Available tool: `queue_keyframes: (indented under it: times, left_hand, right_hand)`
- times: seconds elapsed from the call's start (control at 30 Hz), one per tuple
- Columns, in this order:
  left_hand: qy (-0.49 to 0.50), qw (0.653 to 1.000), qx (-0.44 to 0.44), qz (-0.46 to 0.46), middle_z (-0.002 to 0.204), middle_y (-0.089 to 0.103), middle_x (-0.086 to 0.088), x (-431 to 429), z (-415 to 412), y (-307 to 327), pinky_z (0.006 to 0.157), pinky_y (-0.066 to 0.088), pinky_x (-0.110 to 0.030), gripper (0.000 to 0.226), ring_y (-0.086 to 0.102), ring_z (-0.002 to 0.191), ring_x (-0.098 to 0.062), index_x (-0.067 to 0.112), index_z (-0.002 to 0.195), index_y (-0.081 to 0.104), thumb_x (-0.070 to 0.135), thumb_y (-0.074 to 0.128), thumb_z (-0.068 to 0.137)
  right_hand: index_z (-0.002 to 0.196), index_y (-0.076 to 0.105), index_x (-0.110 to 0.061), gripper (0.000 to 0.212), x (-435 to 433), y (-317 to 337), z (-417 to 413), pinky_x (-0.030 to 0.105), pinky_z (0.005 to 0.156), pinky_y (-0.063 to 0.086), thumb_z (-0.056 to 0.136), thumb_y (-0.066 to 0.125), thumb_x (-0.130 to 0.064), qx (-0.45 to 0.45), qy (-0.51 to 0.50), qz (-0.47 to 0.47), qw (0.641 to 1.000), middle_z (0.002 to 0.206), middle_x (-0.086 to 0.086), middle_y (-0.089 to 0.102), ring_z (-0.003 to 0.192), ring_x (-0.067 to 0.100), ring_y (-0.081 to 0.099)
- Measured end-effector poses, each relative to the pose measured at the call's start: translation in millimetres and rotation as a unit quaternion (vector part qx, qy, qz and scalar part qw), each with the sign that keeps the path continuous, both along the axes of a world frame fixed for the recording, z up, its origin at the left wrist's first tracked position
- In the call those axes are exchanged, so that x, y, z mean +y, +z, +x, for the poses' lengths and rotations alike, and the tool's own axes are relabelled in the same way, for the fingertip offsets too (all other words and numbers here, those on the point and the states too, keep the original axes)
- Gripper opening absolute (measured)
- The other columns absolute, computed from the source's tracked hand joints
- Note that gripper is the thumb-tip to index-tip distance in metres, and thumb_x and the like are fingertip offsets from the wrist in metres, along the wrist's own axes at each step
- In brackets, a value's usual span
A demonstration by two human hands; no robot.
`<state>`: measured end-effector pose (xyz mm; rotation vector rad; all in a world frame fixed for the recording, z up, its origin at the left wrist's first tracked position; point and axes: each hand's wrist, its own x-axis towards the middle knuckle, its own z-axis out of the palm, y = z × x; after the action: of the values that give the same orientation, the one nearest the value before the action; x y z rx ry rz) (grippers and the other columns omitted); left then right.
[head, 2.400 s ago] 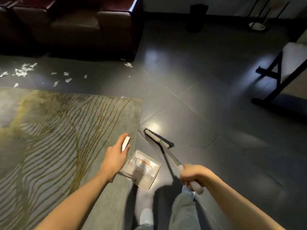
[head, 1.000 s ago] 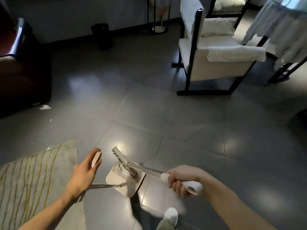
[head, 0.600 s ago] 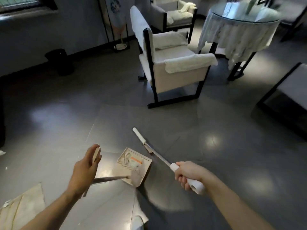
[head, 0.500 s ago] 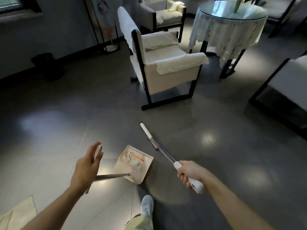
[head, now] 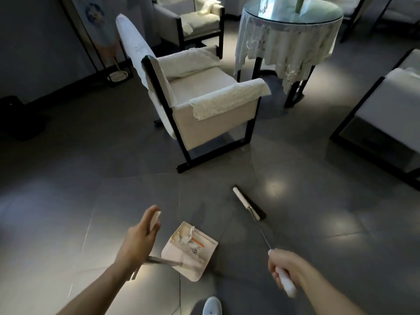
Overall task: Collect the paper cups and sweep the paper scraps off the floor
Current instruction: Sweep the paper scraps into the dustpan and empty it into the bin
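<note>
Left hand (head: pixel 138 242) grips dustpan (head: pixel 189 251) handle; right hand (head: pixel 286 267) clenched on broom (head: pixel 248 204) handle. Scraps (head: pixel 186 238) lie in dustpan, near centre: judged light, flimsy, easily spilled. Carry dustpan level, by handle.

Swings off the sofa and rug, onto the armchair (head: pixel 204 94) and round table (head: pixel 288 30). Lifts the broom (head: pixel 246 203) out of the dustpan (head: pixel 189 251), now well right of it, white back up. Carries the dustpan from the rug's edge over bare tiles, paper scraps (head: pixel 187 238) inside.
</note>
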<state>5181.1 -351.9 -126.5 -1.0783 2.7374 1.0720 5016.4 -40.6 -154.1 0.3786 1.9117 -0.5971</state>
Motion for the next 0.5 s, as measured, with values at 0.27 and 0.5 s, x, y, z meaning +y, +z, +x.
queue_keyframes:
  times: [0.27, 0.5]
  left_hand:
    - [-0.017, 0.999, -0.001, 0.041, 0.098, 0.061, -0.014, -23.1, -57.8, -0.1, 0.067, 0.054, -0.037, 0.043, 0.061, 0.071, -0.024, 0.028, 0.140, 0.035, 0.031, 0.044, 0.098]
    - [-0.046, 0.998, -0.013, 0.033, 0.123, 0.060, -0.019, -25.1, -75.0, 7.9, 0.083, 0.054, -0.044, 0.045, 0.063, 0.091, -0.033, 0.029, 0.141, 0.035, 0.030, 0.046, 0.097]
  right_hand:
    - [0.154, -0.002, -0.019, 0.088, -44.4, 1.8, -2.1, 0.025, 0.082, 0.046, 0.083, 0.048, -0.002, 0.011, 0.163, 0.044, 0.986, 0.142, 0.007, 0.045, 0.089, 0.021, 0.056]
    - [0.150, 0.023, -0.017, 0.067, -61.5, 57.5, 19.2, 0.027, 0.098, 0.040, 0.088, 0.049, -0.014, -0.020, 0.336, 0.011, 0.942, 0.150, 0.008, 0.038, 0.128, 0.023, 0.047]
